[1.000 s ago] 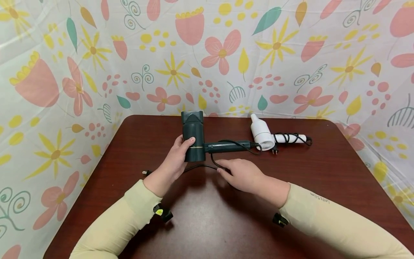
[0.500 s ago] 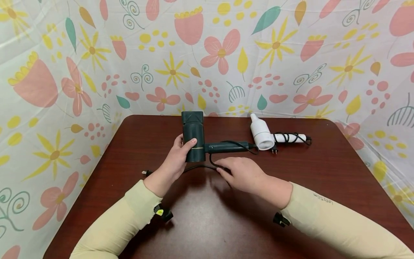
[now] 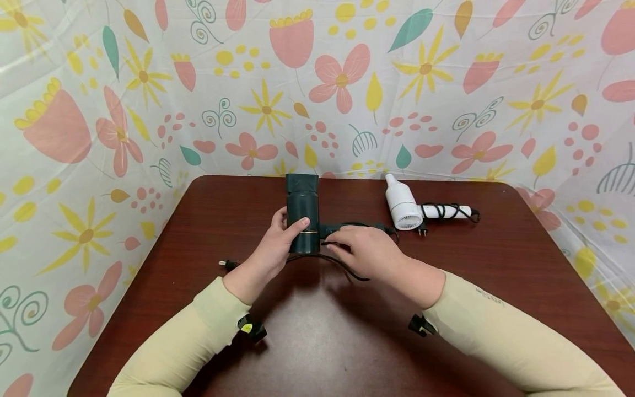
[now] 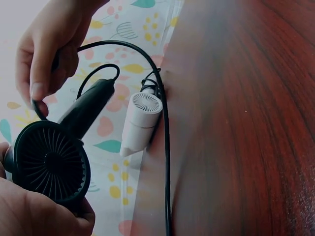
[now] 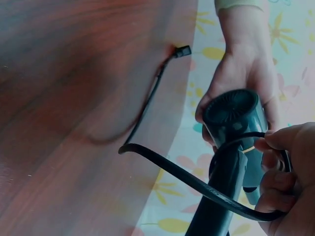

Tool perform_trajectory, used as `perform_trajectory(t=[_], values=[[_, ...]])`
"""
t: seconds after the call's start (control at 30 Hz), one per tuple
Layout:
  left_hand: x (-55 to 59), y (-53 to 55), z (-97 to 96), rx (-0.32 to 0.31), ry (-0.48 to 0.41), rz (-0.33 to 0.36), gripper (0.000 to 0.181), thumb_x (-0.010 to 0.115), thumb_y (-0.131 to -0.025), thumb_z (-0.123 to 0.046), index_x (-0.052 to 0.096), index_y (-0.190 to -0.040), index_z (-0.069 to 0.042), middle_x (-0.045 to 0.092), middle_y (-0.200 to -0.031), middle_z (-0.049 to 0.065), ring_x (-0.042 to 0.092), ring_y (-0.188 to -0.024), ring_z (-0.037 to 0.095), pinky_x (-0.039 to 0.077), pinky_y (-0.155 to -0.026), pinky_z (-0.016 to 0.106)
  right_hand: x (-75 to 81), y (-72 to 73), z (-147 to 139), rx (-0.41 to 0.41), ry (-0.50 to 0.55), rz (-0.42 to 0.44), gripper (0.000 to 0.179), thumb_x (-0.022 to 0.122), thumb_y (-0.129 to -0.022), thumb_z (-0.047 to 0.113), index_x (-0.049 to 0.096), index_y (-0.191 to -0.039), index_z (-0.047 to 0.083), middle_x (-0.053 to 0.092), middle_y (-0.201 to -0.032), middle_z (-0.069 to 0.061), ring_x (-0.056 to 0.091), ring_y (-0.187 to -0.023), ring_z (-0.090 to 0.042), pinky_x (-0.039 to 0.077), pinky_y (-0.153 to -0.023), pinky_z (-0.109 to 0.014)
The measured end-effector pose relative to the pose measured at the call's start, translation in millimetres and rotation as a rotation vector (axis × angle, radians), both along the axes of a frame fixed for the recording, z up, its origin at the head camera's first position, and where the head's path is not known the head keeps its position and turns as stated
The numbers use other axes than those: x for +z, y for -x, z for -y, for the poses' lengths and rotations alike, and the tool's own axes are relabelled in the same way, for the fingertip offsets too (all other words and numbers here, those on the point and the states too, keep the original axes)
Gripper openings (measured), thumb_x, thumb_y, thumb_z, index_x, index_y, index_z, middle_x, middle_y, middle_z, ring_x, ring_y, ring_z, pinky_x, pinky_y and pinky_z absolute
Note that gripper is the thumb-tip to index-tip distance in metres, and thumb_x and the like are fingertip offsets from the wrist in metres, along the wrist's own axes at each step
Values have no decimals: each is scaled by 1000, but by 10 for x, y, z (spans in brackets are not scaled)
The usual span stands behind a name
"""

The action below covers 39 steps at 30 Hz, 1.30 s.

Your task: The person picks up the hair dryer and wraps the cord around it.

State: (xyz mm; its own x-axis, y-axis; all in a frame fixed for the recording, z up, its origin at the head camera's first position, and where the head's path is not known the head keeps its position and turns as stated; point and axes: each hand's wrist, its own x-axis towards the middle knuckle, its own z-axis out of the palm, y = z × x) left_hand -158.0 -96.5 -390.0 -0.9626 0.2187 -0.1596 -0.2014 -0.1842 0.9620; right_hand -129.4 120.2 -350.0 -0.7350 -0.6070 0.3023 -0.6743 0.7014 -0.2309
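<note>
My left hand (image 3: 270, 246) grips the barrel of a dark green hair dryer (image 3: 302, 207), thumb across its front, nozzle pointing to the back. The dryer's handle (image 4: 88, 109) extends to the right, partly covered by my right hand (image 3: 369, 251) in the head view. In the right wrist view, curled fingers of that hand hold the black power cord (image 5: 172, 169), which loops around and crosses over the handle. The cord's loose stretch runs left below the dryer to its plug (image 3: 228, 264). The left wrist view shows the round intake grille (image 4: 51, 162) facing the camera.
A white hair dryer (image 3: 404, 207) lies at the back right of the brown table (image 3: 317, 347), its black cord wound around its handle and its plug (image 3: 421, 231) beside it. A floral curtain (image 3: 342, 132) hangs behind the table and on both sides.
My right hand has risen toward the handle with the cord, now covering part of it. The dark green dryer and left hand have shifted slightly right and nearer.
</note>
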Motion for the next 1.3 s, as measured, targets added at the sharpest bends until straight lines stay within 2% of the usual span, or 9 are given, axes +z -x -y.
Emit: perform_trajectory(t=[0.13, 0.27, 0.47, 0.57, 0.8, 0.97, 1.17, 1.3], values=[[-2, -13, -12, -18, 25, -24, 65, 62, -99, -28, 21, -149, -21, 42, -137, 14, 52, -120, 29, 46, -98, 43, 35, 82, 14, -51, 30, -14, 15, 69, -94, 27, 76, -104, 18, 67, -87, 6, 65, -78, -11, 54, -68, -33], [6, -26, -18, -41, 80, -57, 64, 62, -99, -28, 23, -149, -20, 44, -135, 14, 52, -119, 28, 45, -98, 44, 61, 170, 6, -147, 69, -18, 15, 74, -91, 33, 76, -97, 19, 68, -87, 6, 64, -76, -10, 52, -67, -32], [28, -28, -25, -24, 116, -74, 65, 63, -98, -30, 23, -149, -20, 45, -134, 13, 51, -119, 28, 45, -97, 44, 67, 254, -19, -262, 83, 22, 26, 76, -86, 43, 72, -86, 18, 64, -80, 2, 56, -66, -10, 48, -58, -30], [33, -25, -18, -17, 121, -65, 65, 63, -98, -32, 23, -150, -21, 44, -134, 13, 51, -119, 29, 44, -97, 45, 66, 279, -25, -276, 80, 56, 26, 74, -88, 44, 72, -89, 18, 63, -83, 4, 57, -68, -11, 48, -59, -31], [68, -32, 27, -20, 172, -25, 65, 60, -98, -41, 27, -150, -22, 43, -138, 12, 50, -119, 29, 44, -98, 46, 69, 342, -57, -241, 65, 190, 20, 65, -97, 33, 73, -107, 17, 63, -100, 3, 61, -83, -13, 51, -74, -34], [128, -37, 89, 3, 203, -57, 63, 61, -98, -40, 31, -149, -21, 44, -137, 12, 52, -117, 30, 47, -95, 46, 63, 363, -86, -253, 77, 222, 21, 67, -96, 35, 73, -105, 18, 62, -99, 2, 60, -84, -14, 51, -75, -35], [169, -33, 152, 4, 229, -94, 61, 61, -97, -39, 34, -148, -20, 45, -135, 12, 55, -114, 31, 51, -90, 45, 80, 352, -101, -259, 81, 248, 20, 65, -97, 32, 72, -107, 16, 63, -102, 1, 60, -87, -16, 51, -78, -37], [194, -39, 191, 16, 258, -93, 62, 62, -97, -40, 35, -148, -20, 46, -134, 11, 55, -113, 31, 52, -90, 45, 95, 358, -124, -293, 72, 270, 25, 65, -96, 40, 72, -104, 18, 63, -99, 0, 60, -85, -16, 51, -76, -36]])
